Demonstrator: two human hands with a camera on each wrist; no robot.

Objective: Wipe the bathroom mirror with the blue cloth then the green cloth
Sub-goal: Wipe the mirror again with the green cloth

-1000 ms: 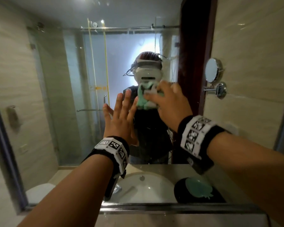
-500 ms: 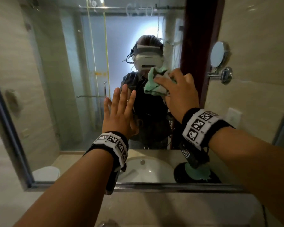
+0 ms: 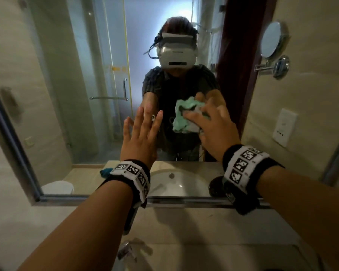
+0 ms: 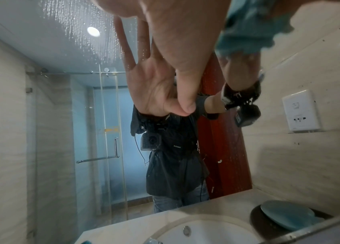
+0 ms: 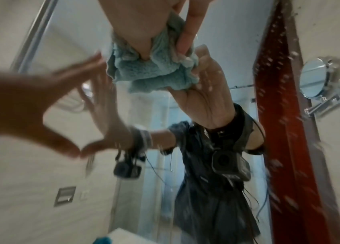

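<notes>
My right hand (image 3: 204, 114) grips the crumpled green cloth (image 3: 186, 116) and presses it against the bathroom mirror (image 3: 67, 94), at chest height of my reflection. The right wrist view shows its thumb and fingers curled into the green cloth (image 5: 150, 69). To the left of the cloth, my left hand (image 3: 143, 130) lies flat on the glass with straight, spread fingers and holds nothing. Its palm (image 4: 154, 85) shows in reflection. The blue cloth (image 3: 106, 171) appears only as a reflection, lying on the counter left of the sink. Droplets speckle the glass.
The mirror's metal frame (image 3: 184, 199) runs below my wrists. A tap (image 3: 129, 251) and the basin rim (image 3: 204, 257) lie under my arms. The mirror reflects a dark dish with a teal lid (image 3: 215, 184), a round shaving mirror (image 3: 272, 41) and a wall socket (image 3: 284, 127).
My right hand has drawn the green cloth down the glass from face height to chest height. The left hand has stayed flat on the mirror. My view has dropped towards the counter.
</notes>
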